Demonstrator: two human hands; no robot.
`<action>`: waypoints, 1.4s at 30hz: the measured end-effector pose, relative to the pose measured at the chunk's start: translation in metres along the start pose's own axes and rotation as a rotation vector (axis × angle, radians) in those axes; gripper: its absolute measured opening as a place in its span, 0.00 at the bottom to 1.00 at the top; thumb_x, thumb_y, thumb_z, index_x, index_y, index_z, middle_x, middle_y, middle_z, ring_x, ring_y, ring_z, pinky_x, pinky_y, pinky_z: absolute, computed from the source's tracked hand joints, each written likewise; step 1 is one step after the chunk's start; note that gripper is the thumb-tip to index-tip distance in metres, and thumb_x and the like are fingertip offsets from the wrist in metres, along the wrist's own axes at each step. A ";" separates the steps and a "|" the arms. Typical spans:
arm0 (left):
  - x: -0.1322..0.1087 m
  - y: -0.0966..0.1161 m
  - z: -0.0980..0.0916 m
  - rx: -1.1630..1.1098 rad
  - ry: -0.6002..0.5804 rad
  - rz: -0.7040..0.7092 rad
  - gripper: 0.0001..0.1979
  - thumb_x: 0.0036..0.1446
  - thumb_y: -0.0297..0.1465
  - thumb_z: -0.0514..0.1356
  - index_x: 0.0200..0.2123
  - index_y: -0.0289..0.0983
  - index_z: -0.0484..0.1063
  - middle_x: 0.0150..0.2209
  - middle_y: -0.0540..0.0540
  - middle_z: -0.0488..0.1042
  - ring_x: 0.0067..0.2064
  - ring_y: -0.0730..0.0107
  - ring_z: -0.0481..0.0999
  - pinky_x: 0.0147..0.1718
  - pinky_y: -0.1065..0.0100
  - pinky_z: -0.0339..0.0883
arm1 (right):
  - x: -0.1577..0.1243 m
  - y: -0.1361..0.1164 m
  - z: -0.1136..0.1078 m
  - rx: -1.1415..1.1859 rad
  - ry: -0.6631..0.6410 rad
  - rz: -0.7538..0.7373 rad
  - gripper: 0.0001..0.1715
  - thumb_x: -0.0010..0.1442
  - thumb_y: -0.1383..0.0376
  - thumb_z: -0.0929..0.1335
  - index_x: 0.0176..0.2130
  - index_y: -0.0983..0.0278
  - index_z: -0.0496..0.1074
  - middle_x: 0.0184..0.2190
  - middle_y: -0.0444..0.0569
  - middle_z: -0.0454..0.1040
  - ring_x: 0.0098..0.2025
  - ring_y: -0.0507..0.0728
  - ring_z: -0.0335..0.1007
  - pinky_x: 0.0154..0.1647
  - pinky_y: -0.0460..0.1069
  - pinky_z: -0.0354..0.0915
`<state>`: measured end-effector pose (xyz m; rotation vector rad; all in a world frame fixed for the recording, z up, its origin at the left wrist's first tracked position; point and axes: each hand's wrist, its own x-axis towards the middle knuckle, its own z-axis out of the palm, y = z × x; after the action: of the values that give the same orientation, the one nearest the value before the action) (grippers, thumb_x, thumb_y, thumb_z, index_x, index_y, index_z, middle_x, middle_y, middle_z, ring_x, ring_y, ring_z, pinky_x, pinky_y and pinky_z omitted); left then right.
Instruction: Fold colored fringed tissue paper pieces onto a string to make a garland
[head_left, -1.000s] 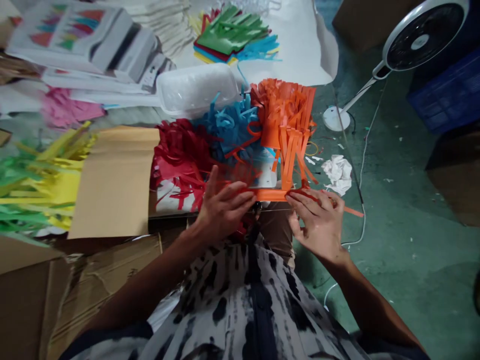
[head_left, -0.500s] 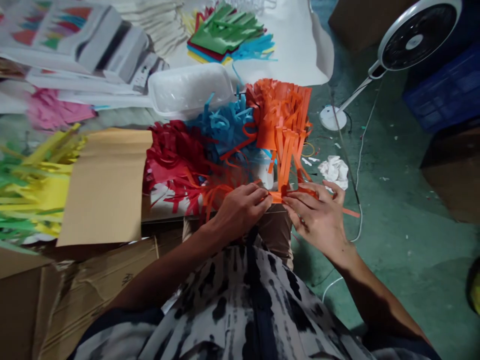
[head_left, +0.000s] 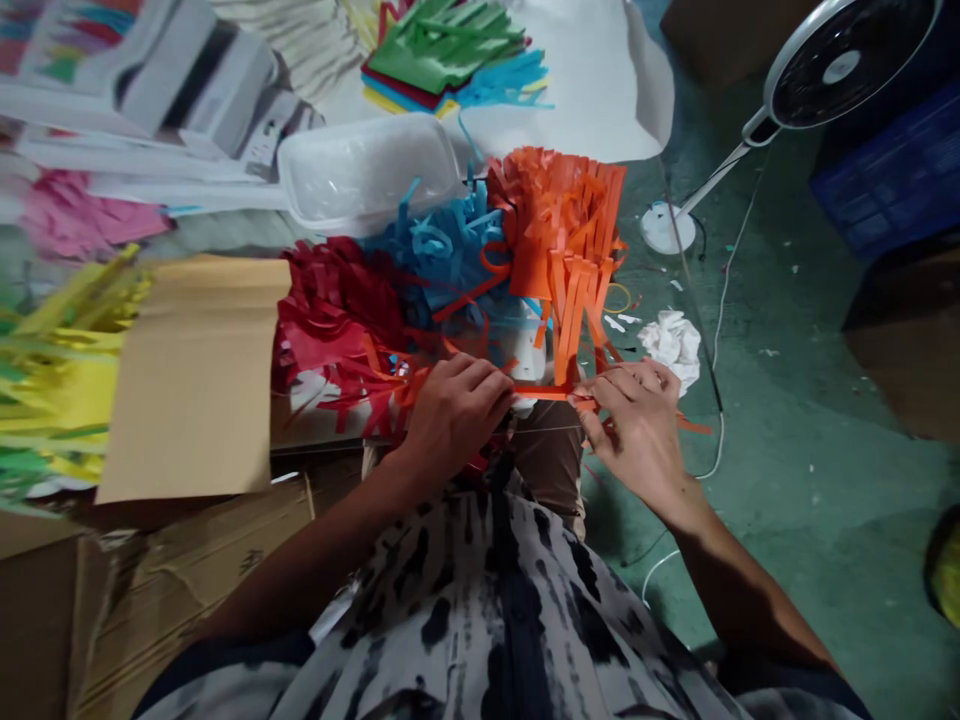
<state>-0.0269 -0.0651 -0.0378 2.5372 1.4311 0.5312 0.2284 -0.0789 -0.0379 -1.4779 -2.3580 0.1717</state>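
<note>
A person's left hand [head_left: 454,415] and right hand [head_left: 637,430] work close together above the lap, forearms angled inward from either side of a black-and-white patterned shirt [head_left: 495,600]. The left hand is closed, its fingers [head_left: 480,380] curled over one end of a narrow orange paper strip [head_left: 544,395] and gripping it. The right hand pinches the other end between thumb and fingers [head_left: 607,395], its knuckles raised, so the strip runs taut and level between the two hands. Directly above the strip hangs a bundle of fringed orange paper [head_left: 559,230], its cut ends reaching down almost to the strip. To the left of that bundle lie fringed blue paper [head_left: 442,255] and fringed red paper [head_left: 334,320], the red just above the left hand. A clear plastic container [head_left: 367,170] sits beyond the blue fringe, and a stack of fringed green paper [head_left: 442,50] lies farther up. Left of the red fringe are a sheet of kraft cardboard [head_left: 195,380] and yellow-and-green paper fringe [head_left: 60,390]. To the right of the strip, a crumpled white paper [head_left: 671,345] lies on the green floor [head_left: 817,400], with a white stand fan [head_left: 847,60] beyond it.
</note>
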 end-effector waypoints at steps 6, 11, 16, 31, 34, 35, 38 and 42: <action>0.007 0.001 -0.009 -0.015 -0.081 -0.166 0.08 0.67 0.35 0.63 0.35 0.40 0.75 0.37 0.46 0.80 0.44 0.55 0.74 0.41 0.56 0.61 | 0.008 -0.009 -0.001 -0.041 -0.040 0.104 0.06 0.69 0.61 0.66 0.41 0.60 0.70 0.38 0.49 0.77 0.49 0.64 0.68 0.55 0.61 0.54; 0.009 0.004 -0.007 0.004 -0.077 -0.206 0.06 0.66 0.35 0.64 0.35 0.40 0.74 0.38 0.45 0.80 0.45 0.55 0.74 0.42 0.55 0.60 | 0.010 -0.012 -0.004 -0.117 -0.050 0.141 0.08 0.69 0.59 0.65 0.39 0.60 0.71 0.38 0.49 0.77 0.49 0.65 0.68 0.54 0.61 0.54; 0.009 0.007 0.000 -0.001 0.067 -0.030 0.04 0.68 0.31 0.61 0.42 0.42 0.77 0.43 0.47 0.82 0.49 0.57 0.74 0.51 0.51 0.60 | -0.001 -0.011 -0.014 -0.238 0.150 0.191 0.11 0.66 0.64 0.67 0.48 0.61 0.75 0.47 0.53 0.80 0.54 0.68 0.68 0.56 0.63 0.53; -0.027 -0.018 -0.043 0.146 0.153 -0.024 0.06 0.67 0.30 0.61 0.38 0.44 0.79 0.48 0.50 0.81 0.56 0.52 0.73 0.66 0.36 0.53 | -0.011 -0.020 -0.001 -0.088 0.110 -0.103 0.15 0.66 0.67 0.68 0.51 0.56 0.78 0.49 0.45 0.84 0.55 0.65 0.72 0.61 0.64 0.51; -0.022 -0.002 -0.040 0.249 0.252 -0.064 0.06 0.67 0.29 0.60 0.41 0.43 0.78 0.50 0.45 0.79 0.56 0.49 0.72 0.57 0.42 0.62 | -0.008 -0.022 -0.002 -0.069 0.121 -0.095 0.14 0.65 0.68 0.69 0.49 0.56 0.78 0.48 0.44 0.85 0.55 0.65 0.73 0.61 0.63 0.51; -0.019 0.004 -0.035 0.244 0.255 -0.015 0.07 0.67 0.29 0.60 0.44 0.44 0.78 0.49 0.45 0.79 0.55 0.51 0.72 0.54 0.46 0.63 | -0.007 -0.022 -0.002 -0.062 0.118 -0.093 0.14 0.65 0.68 0.69 0.49 0.56 0.78 0.47 0.43 0.85 0.55 0.64 0.73 0.60 0.63 0.51; -0.008 0.017 -0.015 0.169 0.127 0.165 0.09 0.70 0.29 0.59 0.49 0.42 0.77 0.46 0.47 0.81 0.49 0.58 0.74 0.46 0.55 0.66 | -0.004 -0.022 -0.004 -0.066 0.101 -0.089 0.13 0.66 0.67 0.69 0.48 0.55 0.79 0.46 0.42 0.85 0.55 0.63 0.72 0.61 0.64 0.51; 0.002 0.015 0.000 0.145 -0.010 0.215 0.06 0.70 0.27 0.59 0.44 0.37 0.77 0.43 0.44 0.81 0.42 0.59 0.75 0.41 0.59 0.69 | 0.002 -0.018 -0.004 -0.092 0.073 -0.099 0.10 0.68 0.64 0.69 0.48 0.54 0.79 0.45 0.42 0.85 0.55 0.63 0.71 0.63 0.65 0.49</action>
<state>-0.0145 -0.0712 -0.0322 2.8237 1.2427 0.4613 0.2135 -0.0853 -0.0285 -1.3800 -2.4019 -0.0160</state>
